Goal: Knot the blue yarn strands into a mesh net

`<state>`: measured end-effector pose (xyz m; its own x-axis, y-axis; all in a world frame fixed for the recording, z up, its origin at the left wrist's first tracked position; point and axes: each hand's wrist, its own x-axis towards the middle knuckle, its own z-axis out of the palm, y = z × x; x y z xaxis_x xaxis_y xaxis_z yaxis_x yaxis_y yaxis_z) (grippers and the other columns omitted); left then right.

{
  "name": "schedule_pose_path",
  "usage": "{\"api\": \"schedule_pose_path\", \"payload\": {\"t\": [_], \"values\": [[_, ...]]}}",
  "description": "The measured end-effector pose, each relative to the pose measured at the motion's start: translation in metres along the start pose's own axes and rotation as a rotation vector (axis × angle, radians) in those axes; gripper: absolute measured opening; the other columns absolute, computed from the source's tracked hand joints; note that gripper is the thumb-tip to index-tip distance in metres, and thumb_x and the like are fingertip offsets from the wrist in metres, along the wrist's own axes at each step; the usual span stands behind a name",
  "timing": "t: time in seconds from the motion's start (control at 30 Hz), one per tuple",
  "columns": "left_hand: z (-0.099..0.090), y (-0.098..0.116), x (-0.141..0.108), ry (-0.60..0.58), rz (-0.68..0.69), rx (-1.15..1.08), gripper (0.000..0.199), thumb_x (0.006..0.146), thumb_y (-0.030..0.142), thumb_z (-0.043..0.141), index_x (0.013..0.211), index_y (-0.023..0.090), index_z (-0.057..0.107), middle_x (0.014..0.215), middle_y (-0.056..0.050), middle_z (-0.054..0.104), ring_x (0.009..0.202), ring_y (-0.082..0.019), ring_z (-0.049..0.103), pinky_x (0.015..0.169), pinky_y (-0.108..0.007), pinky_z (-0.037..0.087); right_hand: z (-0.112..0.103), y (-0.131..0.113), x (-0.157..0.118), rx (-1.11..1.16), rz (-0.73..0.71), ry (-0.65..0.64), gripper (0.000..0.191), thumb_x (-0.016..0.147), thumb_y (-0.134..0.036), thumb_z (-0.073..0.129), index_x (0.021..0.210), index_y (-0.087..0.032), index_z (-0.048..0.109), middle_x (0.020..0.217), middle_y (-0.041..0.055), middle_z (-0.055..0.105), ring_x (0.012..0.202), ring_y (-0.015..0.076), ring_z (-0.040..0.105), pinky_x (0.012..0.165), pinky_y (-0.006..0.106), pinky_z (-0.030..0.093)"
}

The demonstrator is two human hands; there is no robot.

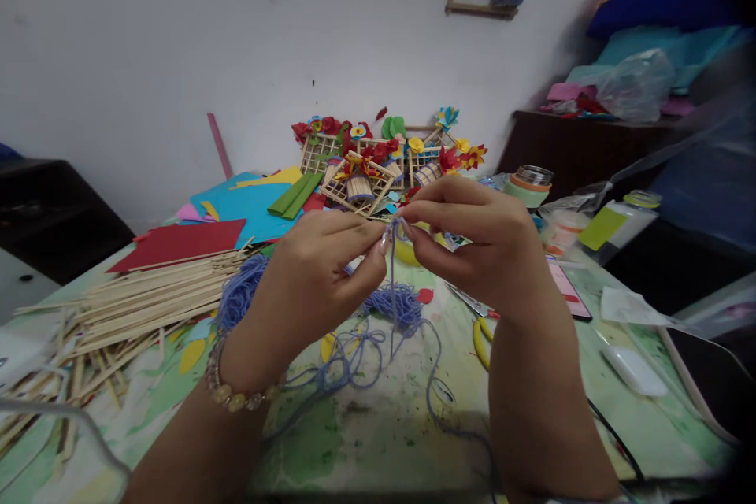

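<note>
My left hand (331,264) and my right hand (472,240) meet over the middle of the table, fingertips almost touching. Both pinch a blue-purple strand of yarn (393,283), which loops between the fingers and hangs down to the tabletop. A loose heap of the same yarn (394,309) lies behind and below the hands. Another yarn bundle (239,295) is partly hidden by my left wrist, where I wear a beaded bracelet (236,396). Scissors (469,301) lie partly under my right hand, beside yellow-handled pliers or cutters (483,342).
Bamboo sticks (153,295) are piled at left, near red card (183,244) and blue sheets (253,205). Small stick frames with paper flowers (360,165) stand against the wall. At right are a phone (570,291), a white mouse (635,370), jars (528,185) and a dark tablet-like object (712,378).
</note>
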<state>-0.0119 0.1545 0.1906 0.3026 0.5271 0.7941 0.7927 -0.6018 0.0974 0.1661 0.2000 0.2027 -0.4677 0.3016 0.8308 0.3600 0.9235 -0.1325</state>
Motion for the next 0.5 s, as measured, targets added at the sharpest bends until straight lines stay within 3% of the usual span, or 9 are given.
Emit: {"api": "schedule_pose_path", "payload": {"t": [0.17, 0.5], "values": [[-0.0020, 0.0003, -0.0001, -0.013, -0.051, -0.065, 0.019, 0.084, 0.022, 0.051, 0.089, 0.022, 0.069, 0.088, -0.002, 0.071, 0.080, -0.016, 0.064, 0.075, -0.029, 0.049, 0.0009, 0.0035, -0.0003, 0.037, 0.042, 0.026, 0.015, 0.084, -0.020, 0.053, 0.088, -0.021, 0.068, 0.089, 0.0051, 0.063, 0.076, 0.0128, 0.058, 0.066, 0.026, 0.048], [0.0005, -0.0024, 0.0003, -0.030, -0.157, -0.207, 0.020, 0.084, 0.023, 0.052, 0.094, 0.019, 0.069, 0.089, -0.004, 0.070, 0.079, -0.015, 0.063, 0.070, -0.024, 0.049, -0.0048, 0.0018, -0.0005, 0.104, 0.007, -0.068, 0.017, 0.085, -0.021, 0.055, 0.093, -0.023, 0.070, 0.089, 0.0042, 0.064, 0.079, 0.0120, 0.059, 0.070, 0.025, 0.048]]}}
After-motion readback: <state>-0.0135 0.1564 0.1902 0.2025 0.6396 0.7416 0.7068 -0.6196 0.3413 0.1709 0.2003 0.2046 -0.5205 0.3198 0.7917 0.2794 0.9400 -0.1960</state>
